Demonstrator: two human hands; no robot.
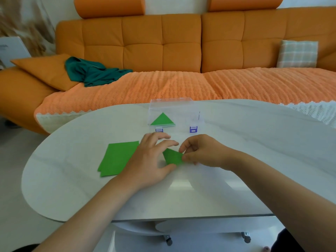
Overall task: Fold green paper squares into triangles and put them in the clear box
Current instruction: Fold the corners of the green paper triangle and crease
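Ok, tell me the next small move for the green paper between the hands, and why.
Probably bring the left hand down on the green paper and crease the fold. The right hand pinches its right edge, the left hand hovers open at its left side, and only one finished triangle lies in the clear box.

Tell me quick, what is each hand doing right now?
Left hand: open, beside the small folded green paper piece.
Right hand: closed, pinching that paper piece.
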